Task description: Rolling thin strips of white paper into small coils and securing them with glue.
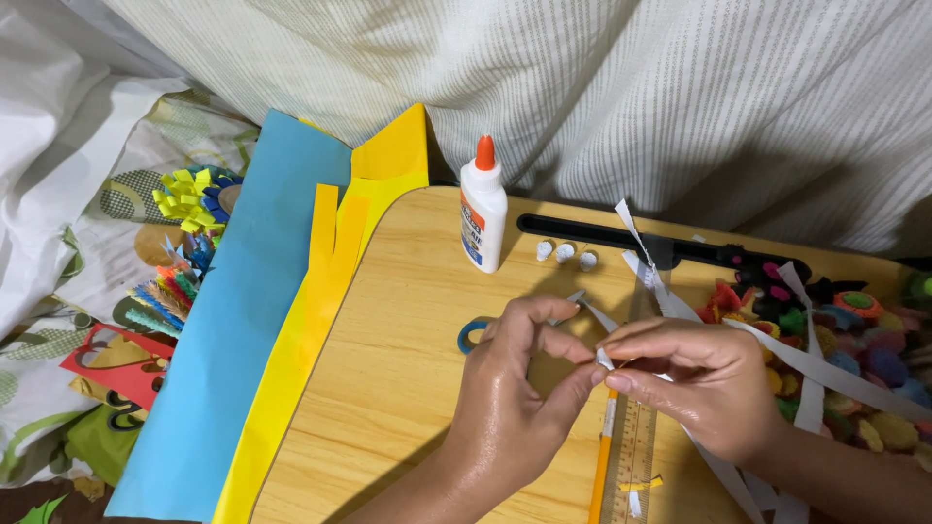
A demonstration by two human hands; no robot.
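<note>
Paper strip [605,358], thin and white, sits pinched between both hands near the middle of the wooden table [408,349], its end curled into a tiny coil at the fingertips. To roll it well, it looks wise to keep the coil tight and its edges level, turning it in small bites so it does not spring open.

Going from the left: folded paper ornaments [189,199] in yellow and blue lie on the patterned cloth, with a red cut-out [116,364] nearer. A blue sheet [243,320] and a yellow sheet [311,330] overlap the table's left edge. At the far side stands a white glue bottle [482,209] with an orange cap, upright, and just to its right three small white coils [565,252] rest beside a long black tool [631,238]. A blue ring [473,335], perhaps a scissor handle, peeks out behind the left hand [510,398], whose thumb and forefinger are closed on the strip. The right hand [694,383] meets it, fingers grasping the same coil. A clear ruler [631,456] and an orange pencil [600,466] lie near, under the hands. Long white strips [825,374] trail right, over a heap of coloured paper flowers [854,340].

Those loose strips crossing under the right wrist seem the likeliest thing to snag.
</note>
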